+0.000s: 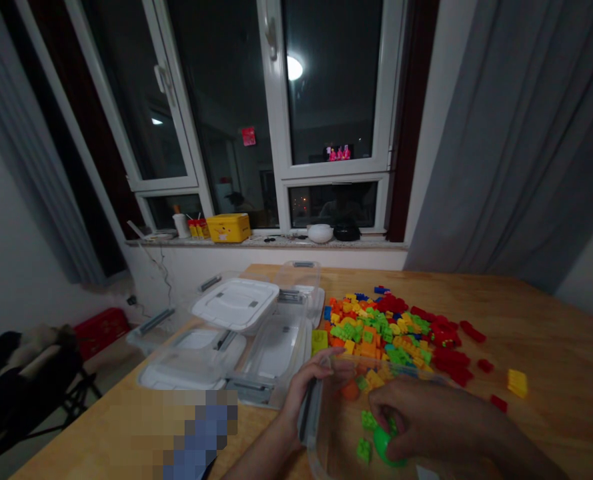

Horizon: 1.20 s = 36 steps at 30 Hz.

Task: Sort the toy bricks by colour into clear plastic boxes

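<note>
Head view shows the left hand (303,388) holding the far-left corner of a clear box (317,427) at the near edge of the table (566,327), apparently to keep it steady while the right hand (421,413) grasps a round green piece (387,449) inside, beside small green bricks (363,451). Loose colored bricks (371,328) lie just beyond, seemingly within easy reach, while lidded boxes (239,301) crowd the table's left edge, perhaps leaving working room.

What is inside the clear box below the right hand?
In the clear box, light-green blocks lie, and the right hand holds a rounded green piece. This hand and its forearm cover part, hiding anything beneath.
</note>
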Available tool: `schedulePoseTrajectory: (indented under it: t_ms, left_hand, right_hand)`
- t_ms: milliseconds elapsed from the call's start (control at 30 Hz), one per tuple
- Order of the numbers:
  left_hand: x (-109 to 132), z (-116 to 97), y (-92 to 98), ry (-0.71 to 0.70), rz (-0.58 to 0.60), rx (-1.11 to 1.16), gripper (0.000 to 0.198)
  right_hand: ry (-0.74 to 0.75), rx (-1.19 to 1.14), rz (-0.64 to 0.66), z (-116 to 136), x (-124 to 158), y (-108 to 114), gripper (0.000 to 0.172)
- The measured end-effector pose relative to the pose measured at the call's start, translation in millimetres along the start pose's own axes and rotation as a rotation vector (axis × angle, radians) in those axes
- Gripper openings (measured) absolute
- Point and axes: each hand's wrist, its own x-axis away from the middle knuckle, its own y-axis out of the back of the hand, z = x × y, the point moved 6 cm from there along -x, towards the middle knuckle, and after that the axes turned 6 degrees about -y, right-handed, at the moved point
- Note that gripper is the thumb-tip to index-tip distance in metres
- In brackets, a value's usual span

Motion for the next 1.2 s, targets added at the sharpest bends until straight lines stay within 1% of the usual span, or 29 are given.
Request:
schedulePoseTrajectory:
  t_ms: [133, 233, 333, 433, 533, 600, 667, 733, 767, 833, 933, 1000, 1100, 1200]
  left_hand:
    - [1, 0, 0.7, 0.003, -0.012, -0.004, 0.054]
    - [0, 2, 4.1, -0.006, 0.000, 0.006, 0.052]
    - [-3, 4, 8.0, -0.019, 0.017, 0.011, 0.052]
    - [-4, 5, 8.2, -0.018, 0.037, 0.003, 0.056]
    - [-3, 4, 6.6, -0.010, 0.034, -0.006, 0.057]
    - [-2, 3, 6.1, -0.009, 0.025, 0.000, 0.056]
    - [-2, 2, 6.3, -0.012, 0.022, -0.003, 0.054]
    - [-3, 2, 7.4, -0.012, 0.028, -0.023, 0.055]
    - [-3, 2, 8.2, -0.013, 0.030, -0.033, 0.055]
    - [-4, 2, 10.1, -0.014, 0.022, -0.048, 0.056]
    - [-4, 2, 10.0, -0.006, 0.018, -0.048, 0.058]
    - [-2, 1, 8.3, 0.005, 0.017, -0.052, 0.058]
    - [-1, -1, 5.9, 0.012, 0.004, -0.063, 0.059]
    - [-1, -1, 5.0, 0.010, -0.002, -0.067, 0.058]
  right_hand:
    - [0.004, 0.014, -0.005, 0, -1, 0, 0.014]
    - [0.011, 0.004, 0.017, -2, -2, 1, 0.011]
    - [0.063, -0.037, -0.007, -2, -4, 5, 0.010]
    - [0.102, -0.135, -0.054, -1, -4, 12, 0.013]
    - [0.116, -0.255, -0.099, -1, -1, 27, 0.019]
    - [0.112, -0.291, -0.193, -4, 2, 44, 0.027]
    - [0.081, -0.281, -0.340, -15, 5, 64, 0.033]
    - [0.052, -0.247, -0.481, -35, 4, 81, 0.033]
    - [0.043, -0.236, -0.530, -47, 2, 87, 0.034]
    - [0.032, -0.198, -0.585, -74, -7, 92, 0.036]
    - [-0.014, -0.166, -0.553, -112, -27, 84, 0.035]
    - [-0.037, -0.168, -0.510, -128, -41, 73, 0.031]
    - [-0.053, -0.179, -0.442, -138, -58, 54, 0.024]
    - [-0.067, -0.158, -0.407, -142, -72, 38, 0.022]
